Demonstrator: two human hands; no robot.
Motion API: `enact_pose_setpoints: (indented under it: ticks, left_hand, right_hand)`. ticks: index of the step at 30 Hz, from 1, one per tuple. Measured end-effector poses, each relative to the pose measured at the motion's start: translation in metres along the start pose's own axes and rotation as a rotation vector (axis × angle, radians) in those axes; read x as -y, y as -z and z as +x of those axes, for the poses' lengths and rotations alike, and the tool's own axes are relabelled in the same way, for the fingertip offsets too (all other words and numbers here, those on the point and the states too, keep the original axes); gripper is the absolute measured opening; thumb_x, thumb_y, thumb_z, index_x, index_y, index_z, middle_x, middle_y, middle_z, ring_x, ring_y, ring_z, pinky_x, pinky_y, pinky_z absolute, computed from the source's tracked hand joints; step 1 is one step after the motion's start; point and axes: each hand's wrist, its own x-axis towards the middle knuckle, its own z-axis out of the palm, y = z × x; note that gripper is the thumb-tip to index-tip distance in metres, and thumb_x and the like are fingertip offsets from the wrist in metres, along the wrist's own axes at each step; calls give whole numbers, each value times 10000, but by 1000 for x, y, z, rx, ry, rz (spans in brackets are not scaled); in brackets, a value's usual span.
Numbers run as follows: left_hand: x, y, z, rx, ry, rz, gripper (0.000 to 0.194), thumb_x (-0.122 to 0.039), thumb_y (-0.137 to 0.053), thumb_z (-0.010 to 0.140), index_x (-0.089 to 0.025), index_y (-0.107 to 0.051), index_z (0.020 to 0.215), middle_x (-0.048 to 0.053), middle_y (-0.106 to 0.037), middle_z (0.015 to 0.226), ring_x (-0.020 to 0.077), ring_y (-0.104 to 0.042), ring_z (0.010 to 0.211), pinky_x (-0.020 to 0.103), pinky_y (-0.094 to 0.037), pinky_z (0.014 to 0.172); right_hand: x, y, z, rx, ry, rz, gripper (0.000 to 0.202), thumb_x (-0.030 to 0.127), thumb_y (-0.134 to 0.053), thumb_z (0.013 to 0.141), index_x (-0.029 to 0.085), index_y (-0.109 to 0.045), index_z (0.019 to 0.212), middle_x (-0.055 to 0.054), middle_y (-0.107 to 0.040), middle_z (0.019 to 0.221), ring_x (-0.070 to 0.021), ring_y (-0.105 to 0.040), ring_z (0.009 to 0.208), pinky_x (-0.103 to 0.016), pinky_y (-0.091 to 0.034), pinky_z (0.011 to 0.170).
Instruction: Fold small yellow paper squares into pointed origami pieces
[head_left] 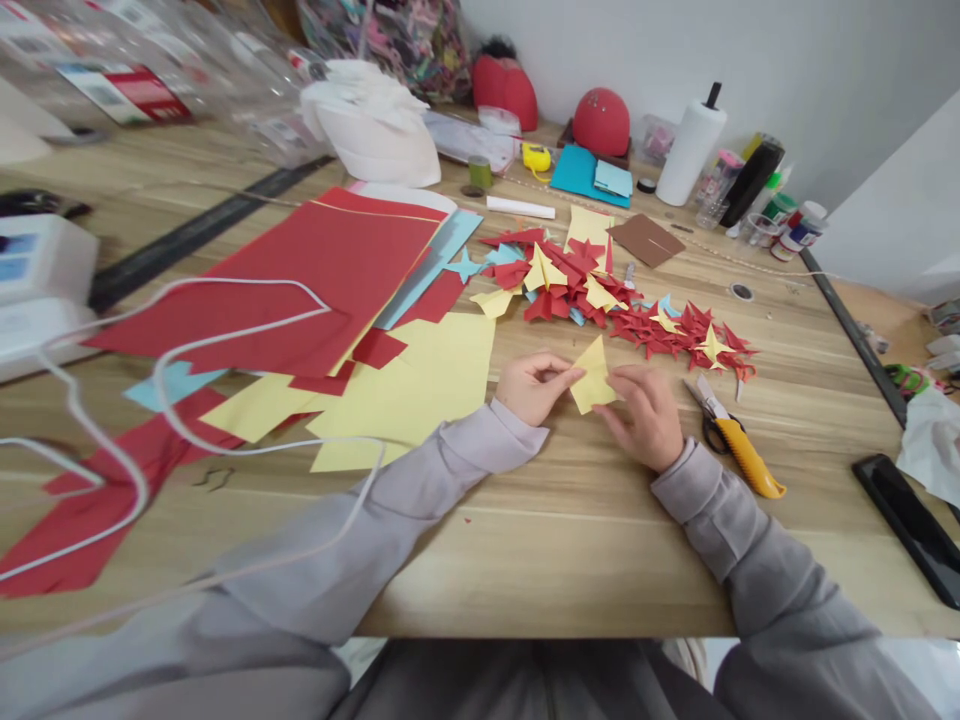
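Left hand: And here's the left hand [534, 388], thumb and fingers pinched narrow on the left side of a small piece of yellow paper [591, 378]
Right hand: Across from it, the right hand [646, 415] has the same piece by its right side, fingers bent, thumb at the lower edge, so it's a two-handed hold
Yellow paper: Right there between the two hands, out in front of the body near the middle of the table [570, 560], one corner pointing up and away from the person; whether it touches the wood, I can't tell
Stars: Just beyond the hands, what a crowd, red paper stars [652, 340] heaped together with a yellow star [712, 346] on top at the right end
Folded pieces: Left of those, a loose pile [551, 300] in red, yellow and blue
Left side: Big red sheets [300, 270] lie over yellow sheets [442, 370], and a white cable [277, 281] loops across the top
Right side: A yellow-handled cutter [750, 460] lies near the right hand, and farther out there's a dark phone [911, 530] near the edge
Far side: Brown paper [646, 240] behind the stars, then blue paper [585, 175], a yellow tape measure [535, 158] and a white roll [690, 150] standing upright by the wall
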Motion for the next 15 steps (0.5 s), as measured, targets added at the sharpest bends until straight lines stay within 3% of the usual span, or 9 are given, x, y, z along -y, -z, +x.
enact_pose_setpoints:
  ticks: [3,7,15]
  left_hand:
    - [-1,-4,-3,23,150,-87,227,-348,-705,605,-136,-624,609,12,-613,597,98,-531,509,215,-425,471]
    - [-4,-5,-5,22,297,-172,288,-396,-720,571,-135,-624,646,10,-630,603,104,-545,504,227,-453,485]
    - [-16,-3,-6,217,336,-191,334,-430,-687,617,-129,-691,763,52,-695,787,169,-613,733,289,-482,724]
  right_hand:
    - [4,0,1,107,51,27,371,300,-593,753,168,-487,1083,-157,-506,1126,-260,-482,1048,-420,-434,843]
    - [5,-1,1,123,39,38,328,313,-589,749,171,-506,1033,-163,-453,1167,-273,-450,1081,-442,-423,863]
    - [5,-3,-2,74,-109,127,120,217,-565,755,178,-520,860,-148,-448,1123,-258,-469,1035,-428,-458,795]
